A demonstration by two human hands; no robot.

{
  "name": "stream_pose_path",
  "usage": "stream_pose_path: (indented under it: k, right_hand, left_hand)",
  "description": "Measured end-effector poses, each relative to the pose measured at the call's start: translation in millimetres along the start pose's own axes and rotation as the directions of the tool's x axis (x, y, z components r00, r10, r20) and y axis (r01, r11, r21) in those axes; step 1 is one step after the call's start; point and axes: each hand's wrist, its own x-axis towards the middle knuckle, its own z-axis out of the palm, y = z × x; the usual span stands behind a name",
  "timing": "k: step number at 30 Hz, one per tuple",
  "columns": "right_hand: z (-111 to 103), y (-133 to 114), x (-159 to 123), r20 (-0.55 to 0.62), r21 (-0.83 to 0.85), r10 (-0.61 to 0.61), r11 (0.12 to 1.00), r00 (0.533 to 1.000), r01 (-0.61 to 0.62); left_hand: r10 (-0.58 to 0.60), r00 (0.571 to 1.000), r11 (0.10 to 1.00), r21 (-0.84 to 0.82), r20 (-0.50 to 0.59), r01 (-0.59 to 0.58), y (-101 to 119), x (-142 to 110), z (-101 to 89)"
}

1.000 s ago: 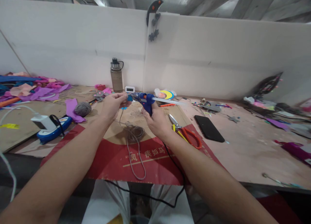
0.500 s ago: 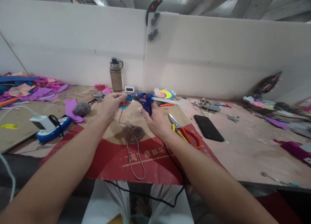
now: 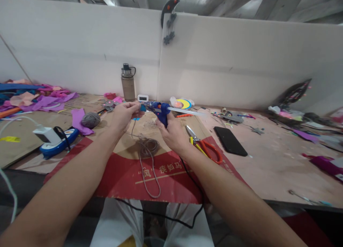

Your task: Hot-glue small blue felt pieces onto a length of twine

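Observation:
My right hand (image 3: 173, 132) is wrapped round the handle of a blue glue gun (image 3: 161, 115), with a clear glue stick (image 3: 184, 111) jutting from its back end. The nozzle points left, at a small blue piece (image 3: 143, 107) pinched in the fingertips of my left hand (image 3: 125, 115). Whether nozzle and piece touch, I cannot tell. A thin grey cord (image 3: 133, 127) hangs below my left fingers and leads to a loose coil (image 3: 149, 147) on the red and brown cardboard (image 3: 115, 175).
Right of my right hand lie red-handled scissors (image 3: 211, 150), yellow-handled pliers (image 3: 199, 147) and a black phone (image 3: 230, 141). Left are a grey yarn ball (image 3: 90, 120), a blue power strip (image 3: 59, 143) and felt scraps (image 3: 50, 100). A bottle (image 3: 128, 84) stands by the partition.

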Motion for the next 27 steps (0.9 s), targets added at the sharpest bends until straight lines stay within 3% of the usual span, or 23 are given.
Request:
stream_pose_path:
  k: [8,27]
  right_hand:
    - [0.8,-1.1,-0.2,0.006,-0.007,0.014,1.0,1.0,-0.014]
    - [-0.2,-0.9,-0.5,-0.005,-0.011,0.012,1.0,1.0,-0.012]
  left_hand:
    - [0.02,0.999,1.0,0.007,0.041,-0.02,-3.6,1.3,-0.9]
    - [0.0,1.0,1.0,0.0,-0.009,0.0,1.7,-1.1,1.1]
